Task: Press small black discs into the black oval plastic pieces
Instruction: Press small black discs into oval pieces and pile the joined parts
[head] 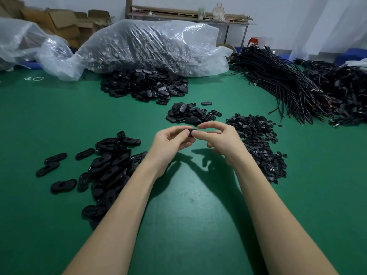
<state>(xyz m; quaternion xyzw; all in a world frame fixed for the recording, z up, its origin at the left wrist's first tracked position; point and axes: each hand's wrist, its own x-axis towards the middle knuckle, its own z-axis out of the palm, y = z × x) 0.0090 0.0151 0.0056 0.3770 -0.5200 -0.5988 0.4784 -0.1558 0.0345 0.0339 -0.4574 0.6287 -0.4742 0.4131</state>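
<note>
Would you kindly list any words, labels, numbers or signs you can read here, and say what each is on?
Chalk-like white marks on the green table, far left: roughly "0 0", too faint and skewed to read surely.
White bag on the back shelf: any print is too blurred to read.
Cardboard boxes: no legible text.
Black oval piece held by the left hand and right hand: no marking visible.
</note>
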